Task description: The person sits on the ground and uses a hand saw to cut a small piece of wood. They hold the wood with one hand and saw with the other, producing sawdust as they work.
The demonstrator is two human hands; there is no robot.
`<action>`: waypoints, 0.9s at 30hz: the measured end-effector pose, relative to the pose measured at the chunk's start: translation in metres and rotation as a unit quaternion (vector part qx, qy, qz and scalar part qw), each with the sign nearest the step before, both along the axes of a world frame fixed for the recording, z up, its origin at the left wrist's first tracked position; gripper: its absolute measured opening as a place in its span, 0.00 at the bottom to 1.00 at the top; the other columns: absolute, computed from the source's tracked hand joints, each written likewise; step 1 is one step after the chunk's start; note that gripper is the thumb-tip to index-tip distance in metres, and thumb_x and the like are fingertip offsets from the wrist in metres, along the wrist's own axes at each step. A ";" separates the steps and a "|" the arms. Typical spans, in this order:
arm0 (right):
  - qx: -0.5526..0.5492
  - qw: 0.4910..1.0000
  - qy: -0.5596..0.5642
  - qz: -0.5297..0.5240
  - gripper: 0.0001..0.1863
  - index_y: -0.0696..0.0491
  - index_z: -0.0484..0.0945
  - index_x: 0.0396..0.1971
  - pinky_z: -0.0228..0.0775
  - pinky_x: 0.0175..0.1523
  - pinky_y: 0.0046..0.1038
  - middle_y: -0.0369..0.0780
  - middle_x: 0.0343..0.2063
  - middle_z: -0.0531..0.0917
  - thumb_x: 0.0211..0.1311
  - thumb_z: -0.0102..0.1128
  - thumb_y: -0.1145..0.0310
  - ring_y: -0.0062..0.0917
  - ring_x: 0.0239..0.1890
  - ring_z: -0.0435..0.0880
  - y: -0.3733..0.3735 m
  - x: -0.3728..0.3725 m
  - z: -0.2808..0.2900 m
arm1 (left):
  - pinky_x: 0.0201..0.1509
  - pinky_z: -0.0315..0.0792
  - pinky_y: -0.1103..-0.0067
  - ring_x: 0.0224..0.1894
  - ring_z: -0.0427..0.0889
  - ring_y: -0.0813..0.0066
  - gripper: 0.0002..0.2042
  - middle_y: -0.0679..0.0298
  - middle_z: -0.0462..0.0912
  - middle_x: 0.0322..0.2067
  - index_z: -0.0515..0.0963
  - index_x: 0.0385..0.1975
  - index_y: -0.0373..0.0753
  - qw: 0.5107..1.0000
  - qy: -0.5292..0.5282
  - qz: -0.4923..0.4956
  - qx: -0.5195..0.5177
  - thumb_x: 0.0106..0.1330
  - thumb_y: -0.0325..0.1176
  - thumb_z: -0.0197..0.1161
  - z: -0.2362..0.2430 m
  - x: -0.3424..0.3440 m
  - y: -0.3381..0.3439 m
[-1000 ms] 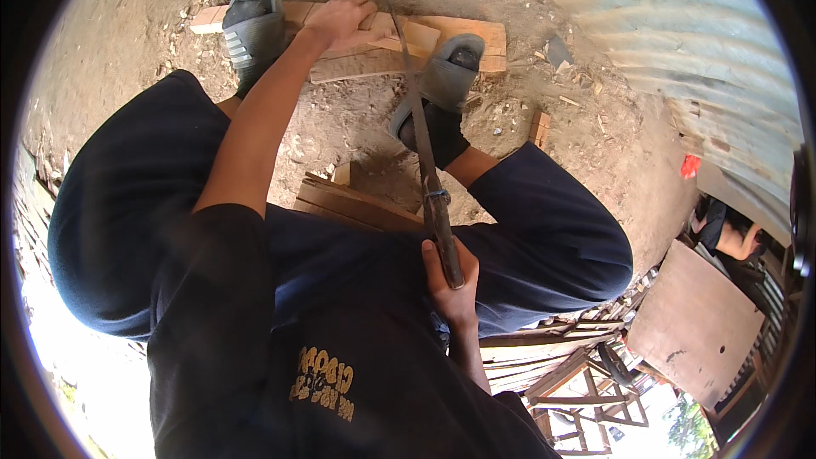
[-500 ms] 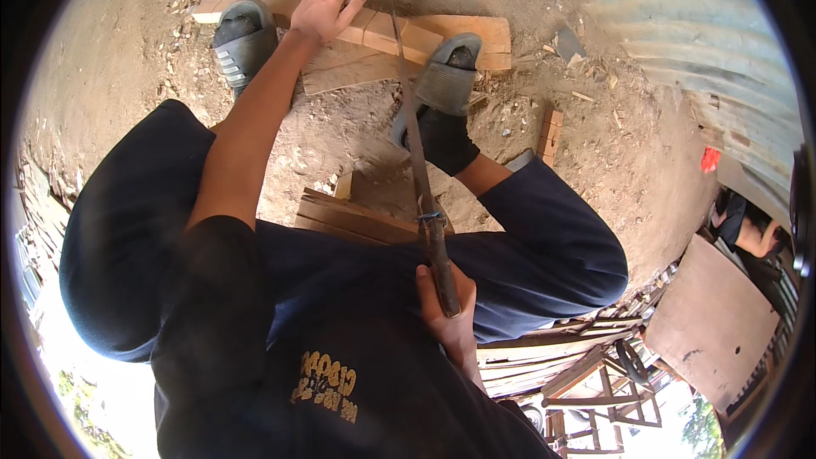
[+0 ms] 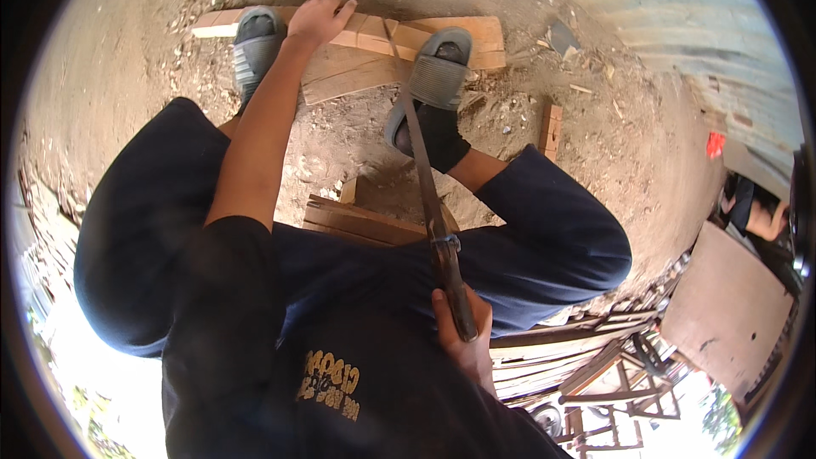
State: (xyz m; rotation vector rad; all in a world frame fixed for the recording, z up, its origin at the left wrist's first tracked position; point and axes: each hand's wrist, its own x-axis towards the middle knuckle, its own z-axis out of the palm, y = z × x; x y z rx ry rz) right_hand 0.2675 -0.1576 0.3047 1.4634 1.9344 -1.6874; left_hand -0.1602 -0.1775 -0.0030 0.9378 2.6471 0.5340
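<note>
Wooden batten (image 3: 368, 32) is lying under your L hand (image 3: 318, 21), grip unclear; R hand (image 3: 466, 323) is grasping handsaw (image 3: 427, 184). If batten's rocking, blade could be skipping into R sandal (image 3: 440, 78).

The blade (image 3: 416, 140) is dull metal, its handle (image 3: 455, 289) faintly glossy; strip (image 3: 367, 32) and plank (image 3: 361, 73) are bare matt wood, the sandals (image 3: 439, 82) ribbed and matt, the trousers (image 3: 552, 242) matt cloth, the ground (image 3: 616, 178) rough earth, the wall (image 3: 671, 21) corrugated metal.
</note>
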 end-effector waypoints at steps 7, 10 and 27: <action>-0.023 0.999 0.048 0.001 0.07 0.59 0.75 0.29 0.55 0.25 0.20 0.28 0.17 0.69 0.66 0.59 0.72 0.08 0.22 0.63 0.031 -0.034 -0.021 | 0.57 0.73 0.62 0.50 0.80 0.49 0.23 0.49 0.83 0.45 0.82 0.48 0.43 0.999 -0.029 -0.037 -0.019 0.67 0.53 0.52 -0.007 -0.017 -0.002; 0.012 0.999 0.045 0.026 0.06 0.60 0.76 0.30 0.57 0.25 0.20 0.29 0.17 0.71 0.65 0.59 0.73 0.08 0.23 0.65 0.024 -0.008 -0.003 | 0.58 0.72 0.63 0.51 0.80 0.50 0.23 0.49 0.83 0.46 0.81 0.49 0.43 0.998 -0.043 -0.024 -0.032 0.66 0.53 0.53 0.002 -0.006 -0.001; 0.003 0.997 0.073 0.010 0.05 0.60 0.76 0.30 0.60 0.23 0.25 0.37 0.12 0.70 0.64 0.60 0.75 0.13 0.16 0.67 0.045 -0.059 -0.043 | 0.58 0.71 0.64 0.53 0.79 0.51 0.23 0.49 0.82 0.48 0.81 0.51 0.45 0.997 -0.032 -0.019 -0.062 0.66 0.54 0.53 0.002 -0.002 0.005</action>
